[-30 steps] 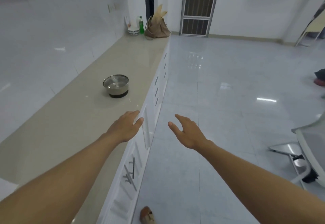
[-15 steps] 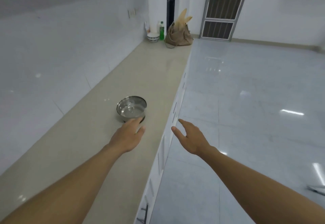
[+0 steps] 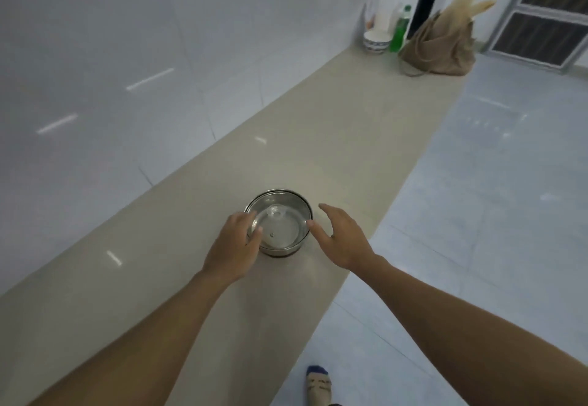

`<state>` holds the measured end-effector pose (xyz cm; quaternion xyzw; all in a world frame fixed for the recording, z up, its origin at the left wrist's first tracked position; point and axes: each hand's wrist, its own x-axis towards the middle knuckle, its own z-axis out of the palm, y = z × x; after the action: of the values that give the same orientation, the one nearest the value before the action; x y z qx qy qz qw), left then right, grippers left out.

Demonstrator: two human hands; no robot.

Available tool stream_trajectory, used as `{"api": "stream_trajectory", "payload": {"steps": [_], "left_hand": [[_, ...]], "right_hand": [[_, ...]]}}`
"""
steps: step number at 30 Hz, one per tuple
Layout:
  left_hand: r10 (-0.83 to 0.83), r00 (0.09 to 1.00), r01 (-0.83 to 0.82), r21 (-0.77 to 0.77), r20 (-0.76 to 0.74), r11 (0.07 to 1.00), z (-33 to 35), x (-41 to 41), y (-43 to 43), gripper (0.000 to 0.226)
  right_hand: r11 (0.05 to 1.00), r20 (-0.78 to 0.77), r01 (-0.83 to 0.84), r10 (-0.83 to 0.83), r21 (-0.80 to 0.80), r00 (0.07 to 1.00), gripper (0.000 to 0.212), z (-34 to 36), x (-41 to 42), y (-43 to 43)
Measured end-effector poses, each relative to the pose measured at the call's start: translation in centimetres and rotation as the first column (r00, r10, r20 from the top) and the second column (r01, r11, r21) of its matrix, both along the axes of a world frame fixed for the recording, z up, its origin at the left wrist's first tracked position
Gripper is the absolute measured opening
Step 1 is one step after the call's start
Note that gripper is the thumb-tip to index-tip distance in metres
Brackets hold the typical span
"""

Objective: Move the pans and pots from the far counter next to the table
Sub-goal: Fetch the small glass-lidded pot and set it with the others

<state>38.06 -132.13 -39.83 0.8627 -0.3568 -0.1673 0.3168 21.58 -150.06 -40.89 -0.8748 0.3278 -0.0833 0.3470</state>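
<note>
- Centre of the frame: a small steel pot (image 3: 279, 224) with a glass lid (image 3: 277, 224) stands on the beige bench (image 3: 334, 138), nearer its floor-side edge than the wall.
- Left hand (image 3: 234, 248), just left of the pot: fingers (image 3: 254, 233) spread and curled over the near-left rim, touching or all but touching it; no firm grip is visible.
- Right hand (image 3: 342, 240), just right of the pot: fingers wide apart, thumb tip (image 3: 310, 224) at the pot's right rim, the other fingers clear of it.
- Upper right of the frame, at the bench's far end: a white bowl (image 3: 377, 41), a green bottle (image 3: 399, 31) and a tan bag (image 3: 440, 47) stand close together, well apart from the pot.
- Between pot and far group: bare bench surface.
- Left of the frame: glossy white tiled wall (image 3: 111, 71).
- Bottom edge: a socked foot (image 3: 319, 385) on the grey floor (image 3: 493, 214).
</note>
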Motion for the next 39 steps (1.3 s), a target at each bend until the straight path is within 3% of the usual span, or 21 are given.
{"api": "stream_trajectory", "payload": {"steps": [6, 15, 25, 39], "left_hand": [[0.149, 0.986, -0.154, -0.069, -0.070, 0.986, -3.7, 2.5, -2.7, 0.036], [0.218, 0.948, -0.252, -0.131, -0.232, 0.959, -6.8, 3.0, -6.1, 0.041], [0.268, 0.941, -0.287, -0.068, -0.206, 0.956, -7.8, 2.7, -5.9, 0.046], [0.408, 0.909, -0.416, -0.127, -0.087, 0.900, -2.8, 1.9, 4.1, 0.048]], "right_hand": [[0.989, 0.006, -0.069, 0.068, 0.132, 0.998, 0.075, -3.5, 6.1, -3.5], [0.979, 0.200, -0.080, 0.042, 0.188, 0.979, 0.037, -5.7, 10.2, -3.4], [0.968, 0.239, -0.009, -0.052, 0.249, 0.970, 0.034, -6.2, 10.5, -2.8], [0.950, 0.351, -0.228, 0.143, 0.213, 0.925, 0.032, -1.6, 12.8, 5.2]]}}
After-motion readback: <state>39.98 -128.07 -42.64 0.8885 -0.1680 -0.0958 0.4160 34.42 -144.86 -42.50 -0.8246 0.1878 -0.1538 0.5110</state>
